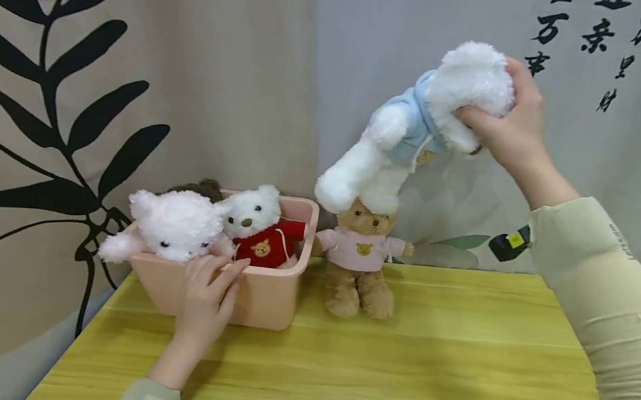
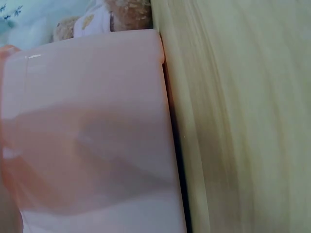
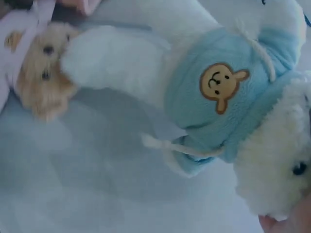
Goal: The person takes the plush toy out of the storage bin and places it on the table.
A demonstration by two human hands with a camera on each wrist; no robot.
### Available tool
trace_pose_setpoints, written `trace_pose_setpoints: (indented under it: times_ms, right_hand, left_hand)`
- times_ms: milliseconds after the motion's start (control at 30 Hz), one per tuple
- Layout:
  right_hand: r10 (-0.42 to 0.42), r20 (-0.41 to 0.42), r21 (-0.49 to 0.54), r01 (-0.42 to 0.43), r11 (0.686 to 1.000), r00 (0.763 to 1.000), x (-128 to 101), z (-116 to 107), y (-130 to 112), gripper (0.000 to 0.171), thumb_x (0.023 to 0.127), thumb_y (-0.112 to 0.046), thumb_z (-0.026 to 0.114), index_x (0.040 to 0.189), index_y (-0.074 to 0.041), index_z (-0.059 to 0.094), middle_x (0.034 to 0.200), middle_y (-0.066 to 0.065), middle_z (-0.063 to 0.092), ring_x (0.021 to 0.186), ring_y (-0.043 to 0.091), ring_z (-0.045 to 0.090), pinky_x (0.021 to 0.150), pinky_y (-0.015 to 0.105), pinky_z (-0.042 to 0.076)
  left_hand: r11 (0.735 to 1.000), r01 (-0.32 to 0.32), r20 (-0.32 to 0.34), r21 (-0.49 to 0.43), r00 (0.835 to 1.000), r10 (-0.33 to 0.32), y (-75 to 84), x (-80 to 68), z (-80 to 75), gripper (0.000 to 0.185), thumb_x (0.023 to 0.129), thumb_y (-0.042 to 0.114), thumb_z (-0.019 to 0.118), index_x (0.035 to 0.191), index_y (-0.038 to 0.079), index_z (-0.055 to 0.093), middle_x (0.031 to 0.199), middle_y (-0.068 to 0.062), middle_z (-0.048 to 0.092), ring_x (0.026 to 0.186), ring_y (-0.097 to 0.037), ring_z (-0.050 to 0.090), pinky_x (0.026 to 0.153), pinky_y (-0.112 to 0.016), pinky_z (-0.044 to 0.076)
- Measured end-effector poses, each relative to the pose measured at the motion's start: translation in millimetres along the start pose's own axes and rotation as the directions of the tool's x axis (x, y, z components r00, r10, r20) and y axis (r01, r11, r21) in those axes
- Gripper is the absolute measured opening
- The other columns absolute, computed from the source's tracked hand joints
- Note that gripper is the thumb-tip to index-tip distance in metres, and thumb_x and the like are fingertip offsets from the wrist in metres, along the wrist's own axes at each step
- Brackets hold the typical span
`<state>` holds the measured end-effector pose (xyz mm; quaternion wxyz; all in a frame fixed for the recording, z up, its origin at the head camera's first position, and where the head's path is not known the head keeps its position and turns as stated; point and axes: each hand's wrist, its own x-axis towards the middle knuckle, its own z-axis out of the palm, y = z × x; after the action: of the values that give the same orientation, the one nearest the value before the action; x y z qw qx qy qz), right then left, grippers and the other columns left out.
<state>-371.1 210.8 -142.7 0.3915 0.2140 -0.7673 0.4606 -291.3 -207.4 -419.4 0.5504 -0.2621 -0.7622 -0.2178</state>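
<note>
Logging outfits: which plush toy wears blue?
The white plush toy the right hand holds by its head; the brown bear on the table wears pink, the white bear in the bin red.

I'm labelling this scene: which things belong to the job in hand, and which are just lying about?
Seemingly the job: white toy in blue, held; pink bin; toys inside; perhaps brown bear.
Just about: table; printed backdrop.

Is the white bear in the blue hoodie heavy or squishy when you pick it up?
The white bear is probably light, since only the right hand grips it, by the head. It looks fluffy, so it's likely squishy and probably not slippery.
</note>
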Motion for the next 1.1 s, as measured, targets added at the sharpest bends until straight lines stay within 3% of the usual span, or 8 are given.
trace_pose_setpoints:
  times_ms: [100, 233, 400, 533, 633, 700, 800, 1100]
  right_hand:
    - [0.054, 0.032, -0.093, -0.051, 0.994, 0.998, 1, -27, 4, 0.066, 0.073, -0.013, 0.079, 0.133, -0.017, 0.054, 0.119, -0.004, 0.052, 0.104, 0.013, 0.045, 0.089, 0.027, 0.037]
    - [0.116, 0.155, -0.298, -0.066, 0.952, 0.981, -1, -50, 9, 0.072, 0.076, -0.023, 0.078, 0.141, -0.012, 0.048, 0.128, 0.008, 0.049, 0.11, 0.023, 0.043, 0.093, 0.038, 0.037]
    - [0.154, 0.349, -0.427, 0.011, 0.904, 0.924, -16, -52, 37, 0.075, 0.078, -0.026, 0.075, 0.141, -0.001, 0.044, 0.135, 0.026, 0.046, 0.117, 0.041, 0.041, 0.094, 0.062, 0.034]
    - [0.224, 0.449, -0.49, 0.029, 0.871, 0.865, -43, -45, 73, 0.075, 0.077, -0.027, 0.076, 0.139, 0.001, 0.045, 0.13, 0.031, 0.046, 0.113, 0.045, 0.043, 0.089, 0.063, 0.037]
    - [0.303, 0.469, -0.534, -0.007, 0.845, 0.83, -65, -39, 100, 0.076, 0.077, -0.03, 0.076, 0.14, 0.0, 0.045, 0.13, 0.032, 0.044, 0.112, 0.047, 0.044, 0.086, 0.064, 0.039]
    - [0.345, 0.45, -0.549, -0.049, 0.834, 0.824, -75, -32, 115, 0.077, 0.078, -0.031, 0.076, 0.141, -0.002, 0.044, 0.133, 0.032, 0.042, 0.114, 0.048, 0.042, 0.085, 0.065, 0.039]
    - [0.385, 0.386, -0.566, -0.114, 0.817, 0.838, -83, -21, 127, 0.076, 0.079, -0.035, 0.073, 0.143, -0.006, 0.043, 0.137, 0.03, 0.039, 0.119, 0.049, 0.037, 0.084, 0.07, 0.034]
    - [0.415, 0.238, -0.583, -0.213, 0.784, 0.878, -78, 26, 136, 0.072, 0.083, -0.041, 0.066, 0.145, -0.012, 0.043, 0.136, 0.029, 0.037, 0.122, 0.049, 0.032, 0.084, 0.077, 0.021]
  left_hand:
    - [1.0, -0.005, -0.007, 0.002, 1.0, 0.005, -1.4, 0.9, -1.3, 0.027, 0.09, 0.012, 0.056, 0.112, 0.01, 0.072, 0.098, -0.014, 0.062, 0.093, -0.037, 0.054, 0.088, -0.054, 0.035]
    - [1.0, 0.003, -0.006, -0.003, 1.0, -0.003, -4.0, -0.3, -3.3, 0.028, 0.09, 0.012, 0.055, 0.112, 0.01, 0.072, 0.099, -0.015, 0.062, 0.094, -0.038, 0.054, 0.089, -0.055, 0.034]
    - [1.0, 0.007, -0.001, 0.001, 1.0, -0.007, -7.9, -0.8, -6.2, 0.028, 0.091, 0.013, 0.054, 0.113, 0.01, 0.071, 0.1, -0.015, 0.062, 0.095, -0.039, 0.053, 0.089, -0.055, 0.034]
    - [1.0, 0.004, -0.002, -0.009, 1.0, -0.004, -8.1, -0.1, -3.5, 0.028, 0.092, 0.014, 0.055, 0.113, 0.01, 0.071, 0.101, -0.015, 0.062, 0.095, -0.039, 0.053, 0.09, -0.055, 0.034]
    - [1.0, -0.002, 0.002, -0.022, 1.0, 0.002, -7.4, 0.7, 0.4, 0.027, 0.092, 0.014, 0.054, 0.113, 0.01, 0.072, 0.1, -0.016, 0.062, 0.095, -0.038, 0.054, 0.09, -0.055, 0.034]
    - [1.0, -0.011, 0.006, -0.023, 1.0, 0.011, -8.9, 2.2, 2.8, 0.027, 0.093, 0.015, 0.054, 0.113, 0.01, 0.071, 0.1, -0.016, 0.062, 0.094, -0.038, 0.054, 0.089, -0.055, 0.034]
    - [1.0, -0.021, 0.013, -0.021, 1.0, 0.022, -10.5, 2.5, 5.1, 0.027, 0.095, 0.017, 0.053, 0.113, 0.01, 0.071, 0.1, -0.016, 0.062, 0.094, -0.038, 0.054, 0.088, -0.054, 0.035]
    - [0.999, -0.032, -0.006, -0.023, 0.999, 0.031, -19.9, 4.0, 7.2, 0.028, 0.098, 0.02, 0.05, 0.111, 0.008, 0.071, 0.099, -0.016, 0.062, 0.093, -0.038, 0.054, 0.088, -0.054, 0.034]
